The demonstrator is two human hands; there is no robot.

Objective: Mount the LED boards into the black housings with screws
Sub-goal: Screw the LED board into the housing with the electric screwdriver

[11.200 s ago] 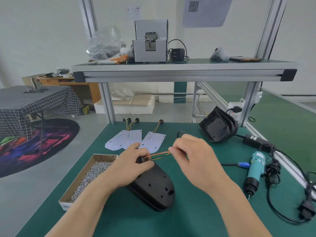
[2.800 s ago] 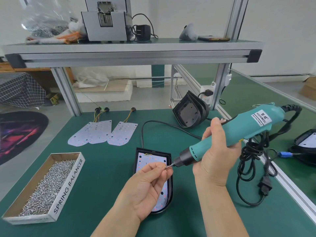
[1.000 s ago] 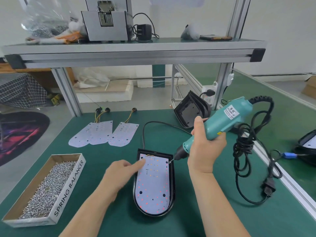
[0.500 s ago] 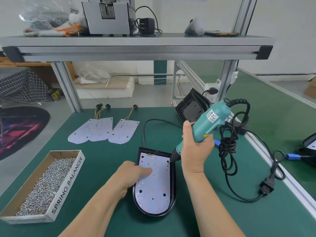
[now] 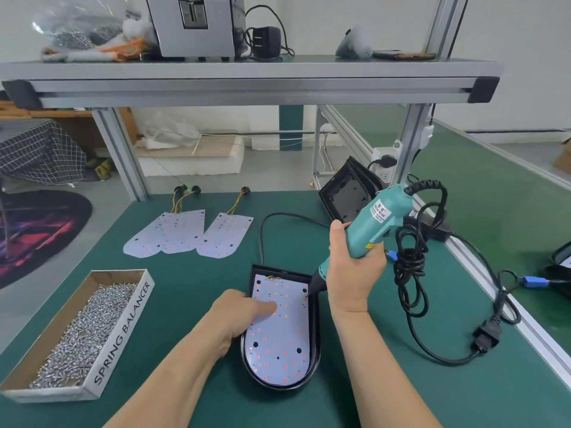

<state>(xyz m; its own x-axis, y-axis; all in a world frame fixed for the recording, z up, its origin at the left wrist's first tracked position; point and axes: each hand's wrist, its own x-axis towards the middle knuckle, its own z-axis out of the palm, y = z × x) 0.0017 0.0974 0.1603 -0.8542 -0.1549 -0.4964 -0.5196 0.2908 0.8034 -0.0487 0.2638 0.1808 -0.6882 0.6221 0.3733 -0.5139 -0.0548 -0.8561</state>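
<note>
I see the board lying inside the black housing at the near middle of the green table. My left hand presses it down with a straight forefinger, the other fingers tucked under. My right hand wraps round the teal screwdriver, whose tip is on the board's upper right edge. Spare boards lie farther back, and a box of screws sits to the left.
</note>
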